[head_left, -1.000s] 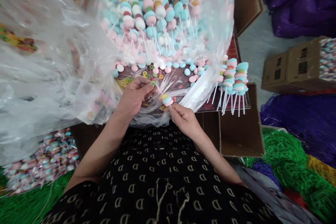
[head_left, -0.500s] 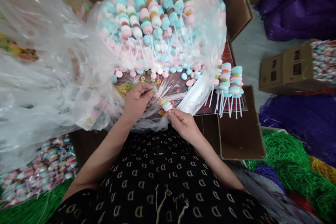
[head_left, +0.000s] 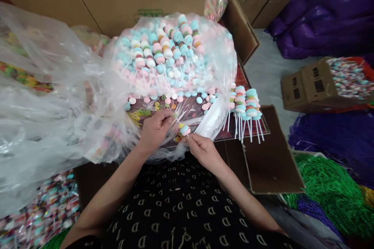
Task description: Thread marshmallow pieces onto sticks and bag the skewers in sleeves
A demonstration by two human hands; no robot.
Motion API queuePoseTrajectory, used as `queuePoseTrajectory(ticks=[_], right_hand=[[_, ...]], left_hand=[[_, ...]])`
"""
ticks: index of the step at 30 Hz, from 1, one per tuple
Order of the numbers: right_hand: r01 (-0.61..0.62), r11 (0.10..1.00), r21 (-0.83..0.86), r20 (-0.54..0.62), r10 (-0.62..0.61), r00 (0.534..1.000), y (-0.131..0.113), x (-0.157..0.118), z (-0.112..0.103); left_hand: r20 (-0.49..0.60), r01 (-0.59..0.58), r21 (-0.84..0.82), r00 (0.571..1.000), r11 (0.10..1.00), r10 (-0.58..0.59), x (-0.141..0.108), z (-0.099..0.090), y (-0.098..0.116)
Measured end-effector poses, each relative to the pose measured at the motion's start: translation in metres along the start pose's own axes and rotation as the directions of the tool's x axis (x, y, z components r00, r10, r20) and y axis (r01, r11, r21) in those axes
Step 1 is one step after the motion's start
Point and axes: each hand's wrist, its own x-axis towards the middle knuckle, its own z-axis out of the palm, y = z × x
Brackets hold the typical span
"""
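Note:
My right hand (head_left: 203, 151) pinches a white stick (head_left: 187, 135) threaded with a pink and blue marshmallow candy (head_left: 184, 130). My left hand (head_left: 156, 130) is just left of the stick's tip, its fingers closed on a small green gummy ring (head_left: 175, 116), which is partly hidden. Under my hands, loose candies and gummy rings (head_left: 163, 103) lie on a dark brown board (head_left: 193, 112). Beyond them, a clear plastic bag (head_left: 172, 52) holds a heap of pastel candy skewers. Several finished skewers (head_left: 245, 109) lie in a row to the right.
Clear plastic sheeting (head_left: 43, 113) billows over the left side. An open cardboard box (head_left: 271, 151) sits at my right, with a candy-filled carton (head_left: 315, 85) beyond it. Purple sacks (head_left: 318, 23) and green tinsel-like strands (head_left: 330, 190) lie on the right. A large carton (head_left: 117, 0) stands behind.
The whole scene has slid down in the view as my head moved. My hands stay close together, and the stick with its candy remains in my right hand.

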Motion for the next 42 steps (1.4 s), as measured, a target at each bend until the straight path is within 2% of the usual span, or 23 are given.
queuePoseTrajectory(ticks=[4,6,7,9,11,13,15,17,19,22,26,29,32,34,37,40,42], right_hand=[[-0.022,0.998,0.053,-0.064,0.025,0.998,0.003,0.006,0.000],[-0.026,0.997,0.076,-0.098,0.033,0.995,0.005,0.010,-0.005],[-0.026,0.996,0.083,-0.115,0.035,0.993,0.005,0.014,-0.010],[-0.003,0.998,0.067,-0.171,0.015,0.985,0.005,0.024,-0.020],[0.061,0.998,-0.026,-0.257,-0.066,0.964,0.002,0.041,-0.029],[0.123,0.973,-0.197,-0.312,-0.181,0.933,-0.003,0.063,-0.035],[0.092,0.913,-0.397,-0.266,-0.211,0.941,-0.009,0.086,-0.036],[0.016,0.804,-0.595,-0.184,-0.155,0.971,-0.016,0.106,-0.033],[-0.030,0.666,-0.746,-0.112,-0.082,0.990,-0.023,0.122,-0.028],[-0.043,0.507,-0.861,-0.053,-0.005,0.999,-0.028,0.134,-0.021],[-0.032,0.436,-0.899,-0.024,0.024,0.999,-0.027,0.138,-0.016],[-0.039,0.436,-0.899,-0.031,0.027,0.999,-0.022,0.138,-0.016],[-0.055,0.473,-0.879,-0.055,0.014,0.998,-0.020,0.136,-0.019],[-0.061,0.545,-0.836,-0.081,-0.013,0.997,-0.019,0.131,-0.024],[-0.036,0.742,-0.670,-0.144,-0.082,0.986,-0.019,0.118,-0.036],[0.063,0.928,-0.368,-0.195,-0.143,0.970,-0.019,0.103,-0.042],[0.131,0.976,-0.177,-0.215,-0.168,0.962,-0.019,0.094,-0.039]], left_hand=[[0.163,-0.065,-0.024,0.984,0.998,0.068,-0.005,0.005,0.005],[0.168,-0.063,-0.001,0.984,0.998,0.063,0.002,0.002,0.004],[0.149,-0.047,0.058,0.988,0.997,0.038,0.009,-0.001,0.004],[0.073,0.014,0.287,0.997,0.958,-0.037,0.027,-0.006,0.003],[0.099,0.041,0.556,0.988,0.830,-0.115,0.049,-0.008,0.004],[0.152,0.031,0.718,0.968,0.695,-0.200,0.066,-0.005,0.006],[0.185,0.010,0.789,0.949,0.614,-0.253,0.077,0.000,0.008],[0.198,-0.002,0.814,0.941,0.581,-0.275,0.081,0.003,0.009],[0.202,-0.013,0.818,0.943,0.576,-0.265,0.080,0.004,0.007],[0.195,-0.013,0.801,0.951,0.599,-0.240,0.075,0.001,0.003],[0.136,0.070,0.723,0.961,0.687,-0.241,0.070,-0.005,-0.002],[0.093,0.095,0.609,0.977,0.787,-0.190,0.068,-0.009,-0.007],[0.030,0.114,0.450,0.989,0.886,-0.143,0.065,-0.012,-0.012],[-0.016,0.160,0.304,0.987,0.939,-0.163,0.062,-0.014,-0.015],[-0.029,0.242,-0.008,0.970,0.970,-0.242,0.055,-0.014,-0.016],[0.030,0.332,-0.334,0.939,0.882,-0.342,0.046,-0.009,-0.013],[0.084,0.376,-0.472,0.919,0.797,-0.384,0.042,-0.003,-0.009]])
